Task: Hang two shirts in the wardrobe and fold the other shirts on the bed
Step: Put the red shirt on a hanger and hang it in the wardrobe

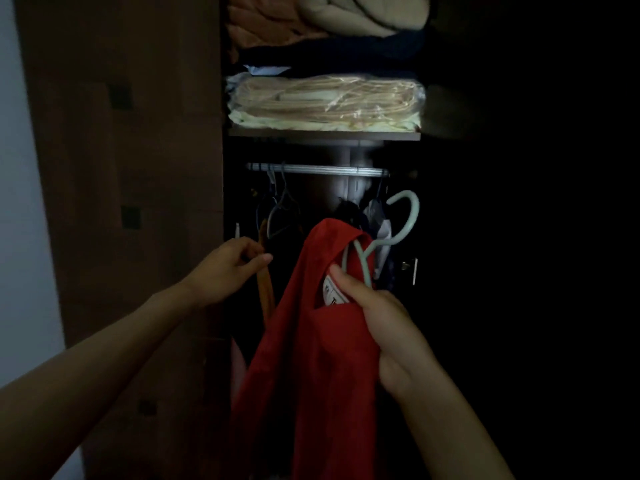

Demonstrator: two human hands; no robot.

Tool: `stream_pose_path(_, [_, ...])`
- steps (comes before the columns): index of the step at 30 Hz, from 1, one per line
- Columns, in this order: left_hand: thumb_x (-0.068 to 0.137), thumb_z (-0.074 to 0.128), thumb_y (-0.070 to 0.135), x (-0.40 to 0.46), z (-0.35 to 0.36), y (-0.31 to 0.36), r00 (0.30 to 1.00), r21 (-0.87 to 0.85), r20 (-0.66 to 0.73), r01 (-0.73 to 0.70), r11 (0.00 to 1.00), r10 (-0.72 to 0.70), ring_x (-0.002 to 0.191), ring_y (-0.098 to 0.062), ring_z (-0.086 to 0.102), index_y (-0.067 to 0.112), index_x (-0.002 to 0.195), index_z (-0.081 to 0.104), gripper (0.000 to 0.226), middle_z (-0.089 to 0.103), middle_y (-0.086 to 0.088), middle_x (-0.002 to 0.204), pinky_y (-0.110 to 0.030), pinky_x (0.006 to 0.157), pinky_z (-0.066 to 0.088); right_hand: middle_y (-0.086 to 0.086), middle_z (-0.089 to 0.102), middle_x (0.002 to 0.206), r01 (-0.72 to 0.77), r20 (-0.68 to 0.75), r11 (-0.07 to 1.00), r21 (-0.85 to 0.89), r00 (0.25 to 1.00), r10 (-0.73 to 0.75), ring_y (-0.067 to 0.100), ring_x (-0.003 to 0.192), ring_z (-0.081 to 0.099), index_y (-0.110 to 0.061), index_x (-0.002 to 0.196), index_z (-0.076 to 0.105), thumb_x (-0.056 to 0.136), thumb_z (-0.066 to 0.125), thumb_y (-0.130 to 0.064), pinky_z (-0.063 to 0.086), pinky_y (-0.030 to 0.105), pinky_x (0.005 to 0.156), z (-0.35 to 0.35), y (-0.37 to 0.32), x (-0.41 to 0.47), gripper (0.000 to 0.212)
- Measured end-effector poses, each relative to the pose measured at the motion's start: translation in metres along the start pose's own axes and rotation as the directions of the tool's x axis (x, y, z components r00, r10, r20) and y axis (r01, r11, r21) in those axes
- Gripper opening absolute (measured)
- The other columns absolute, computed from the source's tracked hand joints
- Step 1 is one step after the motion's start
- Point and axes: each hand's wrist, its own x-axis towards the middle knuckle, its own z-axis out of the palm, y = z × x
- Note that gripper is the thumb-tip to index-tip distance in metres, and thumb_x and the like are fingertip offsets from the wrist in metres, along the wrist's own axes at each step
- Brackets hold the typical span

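A dim room, an open wardrobe point(117, 202) ahead with its brown door panel swung out on the left and most of the right side lost in shadow. Nearest to us, the right hand point(388, 327) is clenched around the collar of a red shirt point(311, 375) together with the lower part of a pale green hanger point(398, 230), the hanger's hook poking up free, above the fabric and below the rail. The shirt drapes down from that grip, with a white label showing at the neck. A little further in, the left hand point(232, 268) is pinching an orange garment point(265, 299) that hangs at the left of the compartment, apparently holding it aside. Behind both hands runs the metal rail point(318, 169), with several hangers and dark clothes dangling from it, and a bare stretch in the middle. Above that, a shelf point(323, 135) carries a plastic-wrapped bundle of bedding point(325, 102), with darker folded textiles stacked higher. So we're in the hanging step, one shirt on its hanger and not yet on the rail. The next move looks like a lift of the right hand, hook turned to face the rail, dropped onto that open gap.
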Motion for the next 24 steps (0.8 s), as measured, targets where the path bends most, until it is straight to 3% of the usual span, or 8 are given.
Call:
stream_pose_path(4, [0.097,0.059,0.038,0.012,-0.014,-0.024,0.997,-0.024,-0.068,0.035,0.999,-0.036,0.093,-0.013,0.064,0.022,0.105,0.063,0.018,0.066,0.000,0.102,-0.034,0.084,0.052,0.022,0.073,0.107,0.038,-0.115,0.999,0.030,0.993,-0.034,0.035,0.090,0.069,-0.002,0.103,0.076,0.082,0.080,-0.026,0.055,0.049,0.090,0.010,-0.004,0.105,0.033])
stream_pose_path(7, [0.098,0.057,0.037,0.020,-0.024,-0.049,0.990,-0.018,-0.124,0.066,0.998,-0.068,0.090,-0.012,0.065,0.023,0.102,0.063,0.016,0.068,0.002,0.098,-0.022,0.081,0.049,0.018,0.072,0.096,0.006,-0.098,0.999,0.040,0.995,-0.002,0.026,0.072,0.068,0.001,0.104,0.071,0.089,0.072,-0.017,0.060,0.036,0.069,0.013,-0.007,0.212,0.023])
stream_pose_path(10, [0.098,0.057,0.037,0.027,-0.035,-0.075,0.976,-0.017,-0.195,0.099,0.995,-0.100,0.085,-0.001,0.062,0.027,0.096,0.062,0.011,0.068,0.008,0.089,-0.005,0.070,0.042,0.007,0.068,0.061,-0.019,-0.061,1.000,-0.012,0.998,0.019,0.015,0.043,0.061,-0.006,0.085,0.066,0.094,0.065,-0.013,0.054,0.024,0.043,0.006,-0.013,0.326,0.011])
stream_pose_path(13, [0.089,0.054,0.046,0.037,-0.047,-0.096,0.958,-0.080,-0.247,0.133,0.988,-0.149,0.086,0.000,0.064,0.026,0.096,0.063,0.023,0.068,0.016,0.094,-0.007,0.070,0.043,-0.001,0.053,0.039,0.008,-0.075,0.994,-0.104,0.997,-0.016,0.009,0.026,0.048,-0.009,0.081,0.057,0.097,0.058,-0.009,0.038,0.017,0.030,0.006,-0.032,0.422,0.016])
stream_pose_path(15, [0.085,0.051,0.050,0.045,-0.055,-0.110,0.946,-0.127,-0.257,0.171,0.977,-0.199,0.085,-0.002,0.067,0.030,0.097,0.065,0.027,0.071,0.015,0.093,-0.011,0.071,0.048,0.003,0.064,0.050,0.081,-0.063,0.991,-0.103,0.994,-0.088,0.010,0.036,0.059,-0.003,0.095,0.062,0.097,0.056,0.000,0.049,0.020,0.037,0.008,-0.048,0.479,0.006])
stream_pose_path(18, [0.089,0.051,0.057,0.052,-0.059,-0.134,0.932,-0.172,-0.245,0.229,0.958,-0.267,0.082,-0.001,0.070,0.047,0.096,0.065,0.019,0.073,0.016,0.098,-0.026,0.070,0.054,0.019,0.070,0.103,0.199,-0.104,0.956,-0.215,0.969,-0.225,0.028,0.080,0.072,-0.001,0.131,0.055,0.083,0.071,0.005,0.063,0.040,0.071,-0.013,-0.046,0.561,0.050])
stream_pose_path(21, [0.069,0.047,0.092,0.045,-0.059,-0.158,0.904,-0.110,-0.299,0.287,0.952,-0.307,0.082,0.003,0.068,0.050,0.099,0.063,0.054,0.071,0.019,0.098,-0.032,0.073,0.050,0.013,0.061,0.112,0.228,-0.149,0.907,-0.355,0.944,-0.296,0.031,0.099,0.063,-0.018,0.128,0.044,0.075,0.078,-0.003,0.062,0.033,0.069,-0.044,-0.024,0.606,0.065])
stream_pose_path(24, [0.059,0.042,0.099,0.024,-0.057,-0.171,0.875,-0.063,-0.277,0.397,0.916,-0.398,0.082,0.003,0.068,0.040,0.103,0.063,0.077,0.070,0.022,0.099,-0.035,0.074,0.051,0.010,0.065,0.124,0.192,-0.105,0.919,-0.344,0.965,-0.241,0.027,0.100,0.069,-0.026,0.135,0.046,0.072,0.087,-0.031,0.061,0.038,0.074,-0.056,-0.019,0.603,0.076])
